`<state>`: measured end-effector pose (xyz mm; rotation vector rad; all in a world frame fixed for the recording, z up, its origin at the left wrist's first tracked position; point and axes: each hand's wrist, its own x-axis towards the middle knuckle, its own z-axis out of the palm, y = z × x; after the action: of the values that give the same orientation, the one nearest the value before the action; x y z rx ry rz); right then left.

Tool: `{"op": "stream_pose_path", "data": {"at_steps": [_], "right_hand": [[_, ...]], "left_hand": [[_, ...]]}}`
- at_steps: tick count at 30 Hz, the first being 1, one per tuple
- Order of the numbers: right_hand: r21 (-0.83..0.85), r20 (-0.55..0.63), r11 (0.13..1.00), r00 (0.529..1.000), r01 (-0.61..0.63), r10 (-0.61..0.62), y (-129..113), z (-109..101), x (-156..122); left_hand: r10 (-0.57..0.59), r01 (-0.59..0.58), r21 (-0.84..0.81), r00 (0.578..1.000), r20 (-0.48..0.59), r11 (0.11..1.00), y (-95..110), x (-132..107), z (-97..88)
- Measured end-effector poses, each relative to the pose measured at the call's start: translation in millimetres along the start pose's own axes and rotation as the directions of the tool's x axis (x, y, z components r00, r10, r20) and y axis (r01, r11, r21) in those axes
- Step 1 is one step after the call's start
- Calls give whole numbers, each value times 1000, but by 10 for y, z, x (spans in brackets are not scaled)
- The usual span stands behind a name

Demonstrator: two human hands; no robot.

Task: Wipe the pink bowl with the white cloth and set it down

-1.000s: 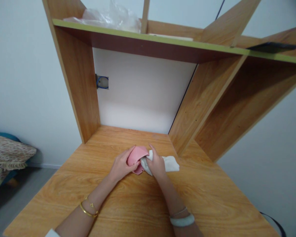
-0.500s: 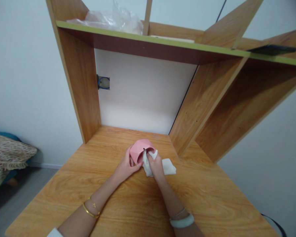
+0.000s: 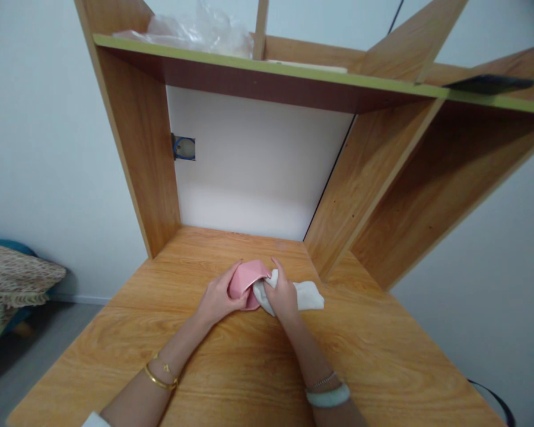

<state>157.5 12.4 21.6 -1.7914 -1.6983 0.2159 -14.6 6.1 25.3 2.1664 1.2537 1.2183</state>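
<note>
A pink faceted bowl-like container [image 3: 249, 271] is tipped on its side near the middle of the desk, its mouth facing right. My left hand [image 3: 220, 296] grips it from the left, with the thumb at the lower rim. With my right hand [image 3: 283, 293] I pinch a white cloth [image 3: 262, 295] at the container's rim, part of it reaching into the mouth. The rest of the cloth spreads out to the right on the desktop, behind my right hand. The container's inside is mostly hidden by the cloth.
The wooden desk [image 3: 231, 367] backs onto a shelf unit with a side panel [image 3: 129, 148] and a divider [image 3: 369, 190]. On the upper shelf lie a clear plastic bag [image 3: 200, 32] and a dark flat object [image 3: 489, 84]. A wall socket box [image 3: 184, 148] shows at the back left.
The container has turned in my left hand and come slightly down and left. My right hand has shifted with the cloth to the rim, its index finger now raised.
</note>
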Motion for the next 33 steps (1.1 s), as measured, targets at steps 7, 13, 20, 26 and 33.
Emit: {"op": "stream_pose_path", "data": {"at_steps": [7, 13, 20, 26, 33], "right_hand": [[445, -116, 895, 991, -10, 68, 79, 190, 33], [624, -80, 780, 990, -41, 116, 55, 208, 44], [346, -61, 935, 993, -77, 104, -3, 109, 29], [-5, -63, 996, 994, -94, 93, 0, -76, 33], [286, -163, 958, 984, -29, 78, 28, -28, 37]], "left_hand": [[-126, 127, -190, 992, 17, 973, -66, 62, 46], [-134, 149, -369, 989, 66, 917, -18, 0, 205], [-202, 192, -234, 979, -21, 953, -33, 26, 123], [-142, 137, -170, 990, -18, 976, -1, 8, 98], [-460, 386, -414, 883, -94, 824, -193, 83, 192]]}}
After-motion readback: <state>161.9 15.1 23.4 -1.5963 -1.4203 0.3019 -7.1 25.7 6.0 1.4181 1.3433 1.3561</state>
